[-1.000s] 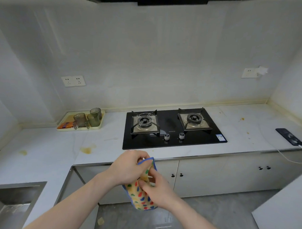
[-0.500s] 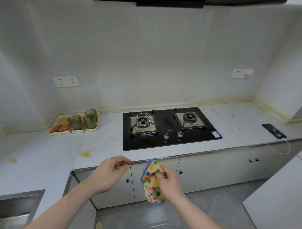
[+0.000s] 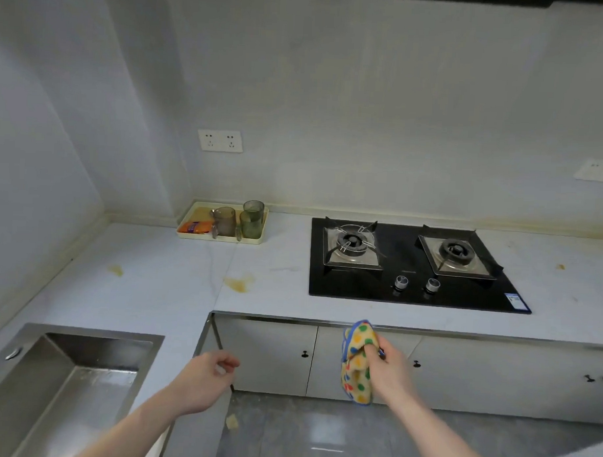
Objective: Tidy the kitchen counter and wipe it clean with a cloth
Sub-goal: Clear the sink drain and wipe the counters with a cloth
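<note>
A: Nearest first, what's at the bottom of frame?

B: Two bare forearms coming up from the bottom edge. Right hand (image 3: 389,370) at lower centre-right, fingers curled round a bunched cloth (image 3: 357,363), yellow w/ coloured dots and blue trim. Cloth hangs in the air in front of the cabinet doors (image 3: 364,360), just below the desk edge, not touching the desk. Left hand (image 3: 207,379) at lower centre-left, fingers loosely curled, holding nothing.

A: Around them?

B: Grey floor (image 3: 320,430) below, w/ a small scrap (image 3: 232,421) on it. Steel sink (image 3: 72,388) at lower left, sunk into the desk.

A: And the desk itself?

B: White L-shaped desk (image 3: 274,292), mid-frame. Two yellowish stains: one (image 3: 238,283) centre-left near the front edge, a smaller one (image 3: 116,270) further left. A small spot (image 3: 561,266) at far right. Black two-burner gas hob (image 3: 415,266) sits centre-right w/ two knobs at its front.

A: Anything at the back?

B: Cream tray (image 3: 221,240) against the wall, left of the hob, well apart from it. It holds an orange packet (image 3: 195,226), one clear mug (image 3: 224,221) and two green glasses (image 3: 252,217). Behind, a double socket (image 3: 220,140) on the wall; another socket (image 3: 596,170) at right edge.
</note>
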The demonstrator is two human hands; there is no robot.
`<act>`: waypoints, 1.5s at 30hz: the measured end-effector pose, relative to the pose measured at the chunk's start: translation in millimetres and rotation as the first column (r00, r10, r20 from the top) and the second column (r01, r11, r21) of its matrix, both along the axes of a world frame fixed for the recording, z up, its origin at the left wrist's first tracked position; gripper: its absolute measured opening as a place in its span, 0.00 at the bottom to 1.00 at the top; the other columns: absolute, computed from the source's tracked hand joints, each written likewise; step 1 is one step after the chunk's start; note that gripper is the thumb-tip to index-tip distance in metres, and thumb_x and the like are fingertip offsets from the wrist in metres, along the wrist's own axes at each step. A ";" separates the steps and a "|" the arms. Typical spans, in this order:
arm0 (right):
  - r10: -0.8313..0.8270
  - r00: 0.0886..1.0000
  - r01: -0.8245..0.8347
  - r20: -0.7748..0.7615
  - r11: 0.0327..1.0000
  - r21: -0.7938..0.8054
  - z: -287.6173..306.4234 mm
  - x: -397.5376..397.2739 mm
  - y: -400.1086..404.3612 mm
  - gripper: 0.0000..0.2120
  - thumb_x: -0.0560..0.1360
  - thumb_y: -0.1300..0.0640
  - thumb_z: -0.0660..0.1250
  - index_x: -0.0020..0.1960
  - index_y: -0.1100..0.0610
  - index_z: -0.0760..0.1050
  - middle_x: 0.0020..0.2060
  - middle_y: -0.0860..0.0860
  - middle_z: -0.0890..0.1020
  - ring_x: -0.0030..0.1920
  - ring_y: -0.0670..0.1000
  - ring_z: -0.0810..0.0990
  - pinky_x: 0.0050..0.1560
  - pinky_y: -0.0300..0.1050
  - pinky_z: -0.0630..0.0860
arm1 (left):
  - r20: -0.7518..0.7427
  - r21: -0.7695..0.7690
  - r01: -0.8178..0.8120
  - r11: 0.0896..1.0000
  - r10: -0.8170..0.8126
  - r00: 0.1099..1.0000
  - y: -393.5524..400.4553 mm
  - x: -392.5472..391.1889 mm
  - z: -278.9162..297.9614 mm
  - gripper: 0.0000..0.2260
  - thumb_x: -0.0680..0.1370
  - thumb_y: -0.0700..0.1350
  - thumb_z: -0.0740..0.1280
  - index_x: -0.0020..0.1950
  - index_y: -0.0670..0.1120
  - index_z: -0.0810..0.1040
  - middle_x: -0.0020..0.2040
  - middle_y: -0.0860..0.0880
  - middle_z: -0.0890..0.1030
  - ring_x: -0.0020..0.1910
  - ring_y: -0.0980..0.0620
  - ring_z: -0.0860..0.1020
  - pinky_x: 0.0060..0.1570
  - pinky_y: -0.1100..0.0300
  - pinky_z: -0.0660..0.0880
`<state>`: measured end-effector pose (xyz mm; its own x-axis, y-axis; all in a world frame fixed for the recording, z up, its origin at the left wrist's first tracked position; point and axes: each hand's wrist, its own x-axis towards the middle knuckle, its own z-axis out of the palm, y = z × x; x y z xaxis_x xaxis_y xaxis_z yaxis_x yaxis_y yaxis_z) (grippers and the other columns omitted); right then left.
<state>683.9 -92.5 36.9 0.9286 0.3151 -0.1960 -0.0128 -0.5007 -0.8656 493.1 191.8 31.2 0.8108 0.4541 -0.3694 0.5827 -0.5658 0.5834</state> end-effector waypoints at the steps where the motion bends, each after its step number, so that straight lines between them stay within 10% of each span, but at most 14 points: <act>1: 0.006 1.000 -0.006 0.007 1.000 -0.026 -1.3 5.0 6.3 0.09 0.84 0.54 0.58 0.52 0.42 0.74 0.44 0.44 0.82 0.44 0.39 0.79 0.36 0.30 0.71 | 0.005 0.000 -0.015 1.000 0.015 1.000 4.1 -1.3 0.6 0.08 0.78 0.47 0.66 0.56 0.57 0.79 0.52 0.60 0.80 0.46 0.61 0.80 0.42 0.73 0.70; 8: 0.102 0.994 -0.103 -0.025 0.993 -0.057 -18.4 79.1 77.1 0.15 0.83 0.53 0.59 0.67 0.53 0.75 0.52 0.51 0.83 0.48 0.49 0.82 0.40 0.39 0.76 | 0.023 0.006 -0.222 0.975 0.222 0.975 47.1 10.4 -5.2 0.08 0.77 0.48 0.68 0.54 0.59 0.78 0.55 0.59 0.80 0.48 0.60 0.80 0.50 0.65 0.76; 17: 0.370 0.926 -0.358 0.082 0.925 -0.125 -13.2 197.7 167.9 0.11 0.82 0.53 0.59 0.57 0.53 0.78 0.48 0.52 0.81 0.50 0.54 0.80 0.52 0.47 0.75 | -0.018 0.027 -0.454 0.891 0.454 0.891 49.9 41.6 -17.9 0.09 0.77 0.50 0.67 0.57 0.59 0.79 0.55 0.60 0.79 0.51 0.61 0.78 0.46 0.69 0.71; 25: 0.760 0.649 -0.671 0.041 0.597 -0.440 -91.2 223.5 234.2 0.12 0.81 0.53 0.60 0.59 0.54 0.79 0.61 0.54 0.79 0.60 0.56 0.77 0.57 0.45 0.70 | -0.112 -0.037 -0.645 0.764 0.638 0.762 9.7 18.0 -53.0 0.08 0.75 0.48 0.68 0.53 0.59 0.78 0.51 0.59 0.81 0.44 0.62 0.79 0.39 0.73 0.72; 35: 0.836 0.548 -0.644 -0.025 0.402 -0.651 -151.5 209.7 258.5 0.39 0.75 0.37 0.64 0.80 0.39 0.49 0.78 0.55 0.57 0.74 0.64 0.62 0.69 0.60 0.64 | -0.352 -0.144 -0.755 0.640 0.680 0.643 -63.1 -33.2 -117.2 0.07 0.73 0.51 0.67 0.51 0.60 0.76 0.53 0.59 0.81 0.54 0.58 0.79 0.57 0.65 0.74; 45: 0.924 0.297 -0.850 0.240 0.371 -0.375 -184.3 89.3 257.2 0.19 0.75 0.67 0.65 0.62 0.53 0.81 0.58 0.51 0.83 0.58 0.56 0.79 0.58 0.43 0.69 | -0.594 -0.113 -0.815 0.568 0.619 0.514 -130.3 -119.7 -215.7 0.09 0.70 0.50 0.58 0.45 0.54 0.76 0.49 0.53 0.82 0.50 0.51 0.80 0.50 0.57 0.75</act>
<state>773.2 164.6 -147.5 0.0938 0.9930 -0.0711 0.7984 -0.1177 -0.5905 373.4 61.5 -184.5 -0.0523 0.5599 -0.8269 0.9166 0.3556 0.1828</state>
